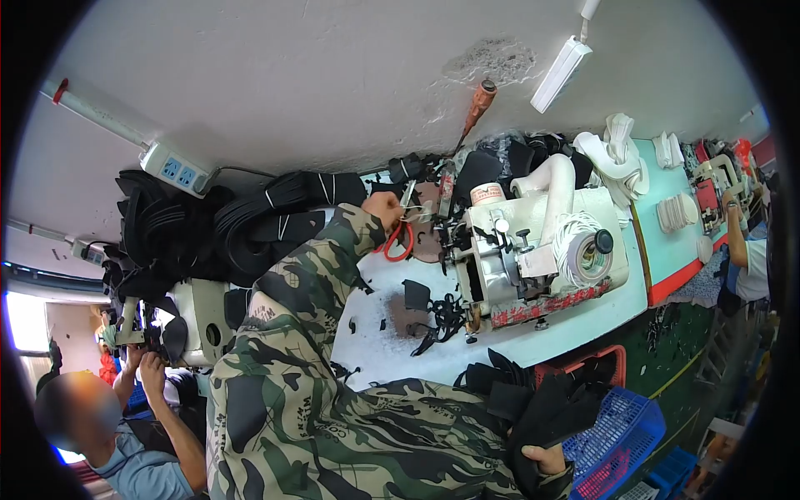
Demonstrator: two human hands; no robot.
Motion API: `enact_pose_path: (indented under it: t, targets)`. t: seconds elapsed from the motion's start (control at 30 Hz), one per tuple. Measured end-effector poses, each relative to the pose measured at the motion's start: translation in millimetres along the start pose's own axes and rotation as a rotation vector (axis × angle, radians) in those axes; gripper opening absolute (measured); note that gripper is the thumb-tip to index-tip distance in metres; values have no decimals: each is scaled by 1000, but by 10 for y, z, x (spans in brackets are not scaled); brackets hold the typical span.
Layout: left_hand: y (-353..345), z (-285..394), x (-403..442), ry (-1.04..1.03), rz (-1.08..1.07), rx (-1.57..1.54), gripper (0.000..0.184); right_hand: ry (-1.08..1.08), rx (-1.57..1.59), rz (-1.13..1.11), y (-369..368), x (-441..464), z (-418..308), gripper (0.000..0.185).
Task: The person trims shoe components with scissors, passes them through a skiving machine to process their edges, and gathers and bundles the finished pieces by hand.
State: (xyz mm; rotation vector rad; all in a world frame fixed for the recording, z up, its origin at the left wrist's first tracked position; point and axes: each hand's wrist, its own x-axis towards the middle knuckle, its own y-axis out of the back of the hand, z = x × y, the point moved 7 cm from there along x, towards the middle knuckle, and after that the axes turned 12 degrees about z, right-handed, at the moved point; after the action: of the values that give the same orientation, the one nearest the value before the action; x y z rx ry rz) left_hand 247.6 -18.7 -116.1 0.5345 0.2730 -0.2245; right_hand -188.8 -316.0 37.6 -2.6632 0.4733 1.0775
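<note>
My left hand [383, 210], in a camouflage sleeve, is closed at the back of the white table [379, 333], beside red-handled scissors [400, 242]. What its fingers hold is too small to make out; thin white strands show next to them. At the lower right, my right hand [546, 458] grips a stack of black fabric pieces [550, 412] near my body. A white sewing machine [542, 250] stands on the table. Black scraps [442, 321] lie to the left of it.
Bundled black strips [258, 225] line the wall on the left. A screwdriver [479, 108] stands upright behind the machine. Blue baskets [621, 429] and a red one sit at the lower right. A co-worker [146, 458] works at another machine on the left; another person is far right.
</note>
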Motion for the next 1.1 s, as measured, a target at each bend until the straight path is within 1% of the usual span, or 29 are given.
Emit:
enact_pose_path:
  t: [0.03,0.07,0.13,0.17,0.2,0.27,0.3,0.33,0.4,0.43,0.47,0.53,0.57,0.6,0.63,0.67,0.73,0.8,0.87,0.93,1.0,1.03,1.07,1.1]
  targets:
    - [188,101,-38,-277,272,430,10,-2,-12,1,-2,-6,-9,57]
    - [207,58,-43,-280,276,429,10,3,-13,-1,9,5,-14,57]
    - [169,-73,-32,-256,217,451,11,4,-23,-9,30,5,5,57]
    - [114,-134,-15,-265,138,407,13,1,-23,-8,27,-6,7,57]
    - [127,-78,-33,-267,138,407,13,4,-26,3,26,-8,1,56]
    - [-38,-122,-74,76,-168,-52,8,12,-28,17,30,-9,-7,56]
    - [-81,-81,-47,87,-206,-140,9,0,-14,18,29,-20,1,56]
    - [-109,-56,-30,84,-207,-139,9,-12,1,19,21,-28,11,56]
    - [-96,113,18,-188,-34,230,14,-10,-2,29,34,-36,40,56]
    - [-127,204,25,-338,12,376,17,-7,-5,38,39,-36,43,56]
    - [-169,210,49,-346,10,376,17,-2,-2,43,34,-38,34,56]
    - [-189,250,52,-427,170,624,21,-5,23,50,12,-73,11,56]
    - [-244,222,64,-412,141,690,23,-4,26,55,27,-78,14,56]
    - [-268,209,63,-414,138,689,23,-8,52,48,47,-85,17,51]
    - [-285,211,63,-445,162,720,23,-12,77,39,62,-91,17,47]
    - [-297,224,72,-477,188,750,22,-10,78,42,76,-90,12,47]
    - [-326,192,153,-448,146,771,21,9,137,33,75,-110,-29,50]
    - [-425,169,214,-469,4,961,23,51,175,45,56,-134,-136,52]
    - [-443,220,215,-476,-11,930,24,96,216,62,105,-174,-168,54]
    - [-419,255,212,-468,-36,878,26,138,246,24,178,-181,-157,65]
    - [-252,372,56,-628,157,663,21,170,303,78,128,-219,-250,62]
    - [-130,485,-96,-494,186,630,19,203,356,148,157,-277,-320,60]
    - [-78,380,-125,-362,157,528,24,172,384,126,201,-268,-268,60]
    - [2,754,-525,-201,30,309,28,160,421,125,295,-241,-206,61]
